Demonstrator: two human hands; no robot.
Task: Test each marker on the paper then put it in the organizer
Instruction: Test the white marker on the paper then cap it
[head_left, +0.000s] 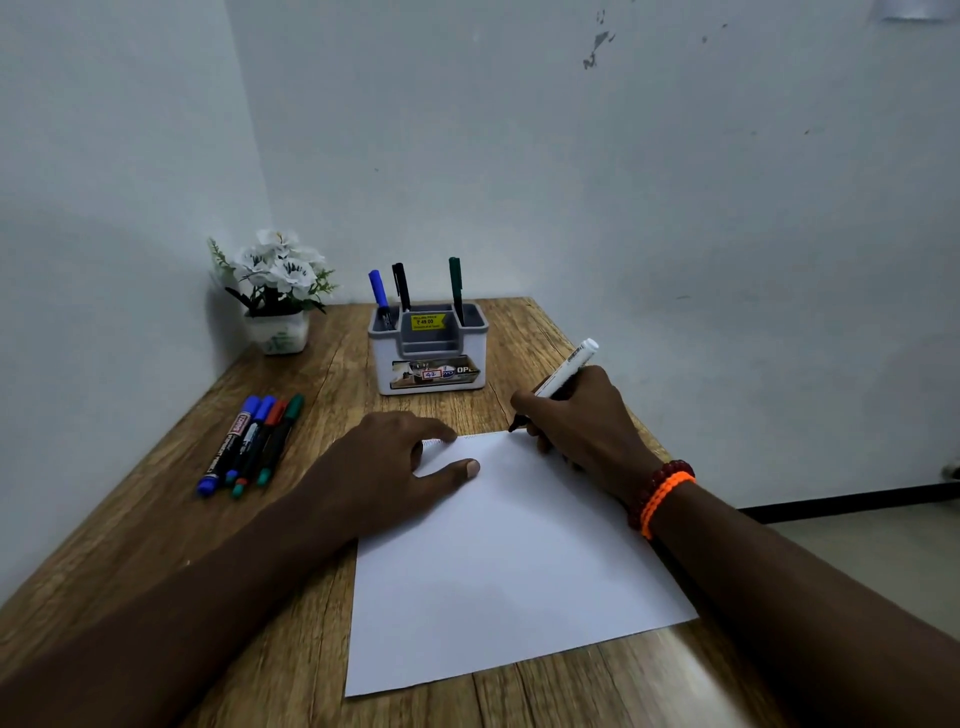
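The right hand (576, 415) fingers grip a white marker with a black tip (561, 376), tip at the far edge of the white paper sheet (509, 561). The left hand (395, 467) fingers lie flat on the paper. Beyond both hands stands a grey plastic organizer (428, 353) on the wooden desk (156, 545).

Surface (156, 519): wood-grain top, brown, with visible plank seams, set into a room corner.

Flower pot (278, 332): small, white, with a faint green print, at the far left corner of the surface, near both walls. Holds white flowers (278, 260) with green leaves.

Walls (623, 182): pale, plain; scuffs and chipped paint (597, 47) high on the right-hand wall.

Floor (857, 535): light-coloured, visible right of the surface, edged by a dark skirting strip (852, 499).
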